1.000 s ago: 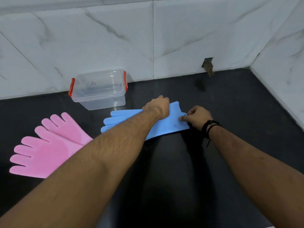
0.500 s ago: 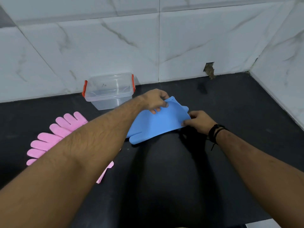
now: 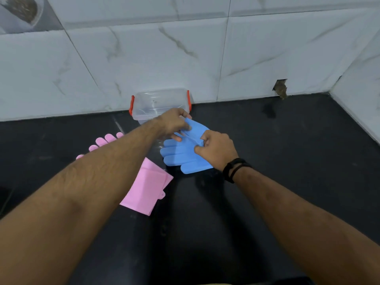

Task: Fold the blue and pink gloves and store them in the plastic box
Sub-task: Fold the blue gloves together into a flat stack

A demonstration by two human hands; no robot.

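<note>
Both hands, left (image 3: 174,122) and right (image 3: 216,147), are pinching the blue gloves (image 3: 183,155) at frame centre. They're looking soft, floppy and light, so gripping the folded cuff seems best.

There is one clear plastic box (image 3: 158,103) with two red clips. One stack of blue gloves (image 3: 181,155) and one stack of pink gloves (image 3: 148,188) show; how many gloves each holds cannot be told. Two hands appear, the left hand (image 3: 174,123) and right hand (image 3: 216,149), with one black wristband (image 3: 234,168).
</note>
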